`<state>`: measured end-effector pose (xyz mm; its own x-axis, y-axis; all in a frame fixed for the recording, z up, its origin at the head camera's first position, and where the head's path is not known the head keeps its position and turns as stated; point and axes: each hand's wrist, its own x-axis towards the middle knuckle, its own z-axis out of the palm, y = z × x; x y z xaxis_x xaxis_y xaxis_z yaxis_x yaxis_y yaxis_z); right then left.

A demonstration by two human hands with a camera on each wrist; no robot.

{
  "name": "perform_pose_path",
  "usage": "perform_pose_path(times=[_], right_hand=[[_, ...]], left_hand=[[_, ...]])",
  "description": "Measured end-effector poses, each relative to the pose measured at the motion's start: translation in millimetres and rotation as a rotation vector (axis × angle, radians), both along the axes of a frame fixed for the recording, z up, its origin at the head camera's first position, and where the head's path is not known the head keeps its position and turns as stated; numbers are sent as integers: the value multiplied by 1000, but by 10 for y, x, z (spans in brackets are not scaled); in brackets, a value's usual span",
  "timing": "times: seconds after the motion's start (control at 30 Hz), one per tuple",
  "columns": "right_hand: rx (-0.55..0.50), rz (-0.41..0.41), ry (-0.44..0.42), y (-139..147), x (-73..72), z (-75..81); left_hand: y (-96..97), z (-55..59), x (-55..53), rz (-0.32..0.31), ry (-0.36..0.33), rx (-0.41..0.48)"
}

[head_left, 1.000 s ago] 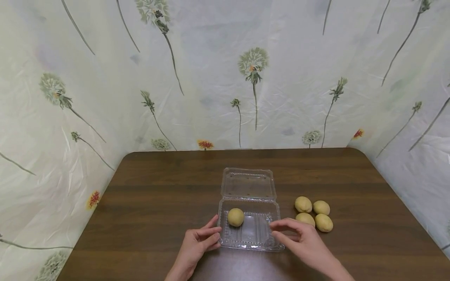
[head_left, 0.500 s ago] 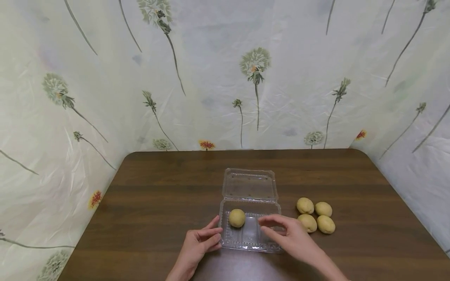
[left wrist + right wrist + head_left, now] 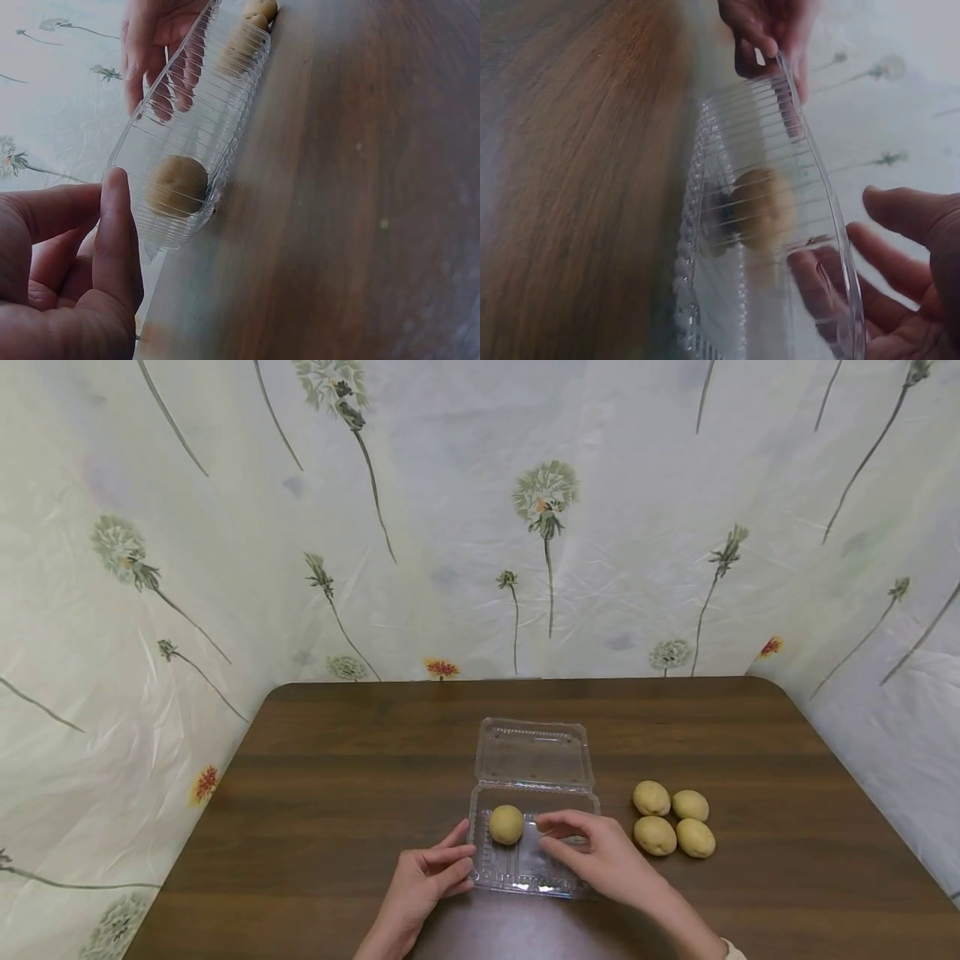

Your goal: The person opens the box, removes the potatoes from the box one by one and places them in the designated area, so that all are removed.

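Observation:
A clear plastic clamshell container [image 3: 498, 877] lies on the table with its lid [image 3: 534, 756] folded back. One yellowish potato [image 3: 506, 825] sits inside, towards the left; the left wrist view shows that potato [image 3: 177, 186] through the ribbed wall. My left hand [image 3: 427, 881] pinches the container's left rim between thumb and fingers. Over the container's right half hovers my right hand [image 3: 603, 857], fingers loosely bent and nothing between them. In the right wrist view the thumb of the right hand [image 3: 900, 277] stands apart from the fingers, partly seen through the clear wall.
Several potatoes [image 3: 655, 836] lie in a cluster on the dark wooden table [image 3: 360, 793], to the right of the container. A plastic sheet with a dandelion print [image 3: 450, 543] hangs behind the table and along its sides.
My right hand has moved left from the container's right edge to over its middle, near the potato inside. The left hand keeps its hold on the rim.

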<state>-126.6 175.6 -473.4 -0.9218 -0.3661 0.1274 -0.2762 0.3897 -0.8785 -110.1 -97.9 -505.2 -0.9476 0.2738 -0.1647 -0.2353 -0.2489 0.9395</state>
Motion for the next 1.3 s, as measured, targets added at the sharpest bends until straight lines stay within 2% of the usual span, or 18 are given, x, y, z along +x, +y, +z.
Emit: perform_pose_path(times=[0.3,0.53,0.9,1.3], right_hand=[[127,-3,-14,-104,-69,1],[208,-57,1,-201,-124,-6],[185,-121,-14,-342,-226,-38],[192,-198,-55,-489,-275,-130]], left_hand=[[-8,-26,-9,-3,11,-19],[-5,-29,-8,-12,15,-10],[-10,-27,-26,-6,3,-19],[-10,-20,-13,-12,1,-15]])
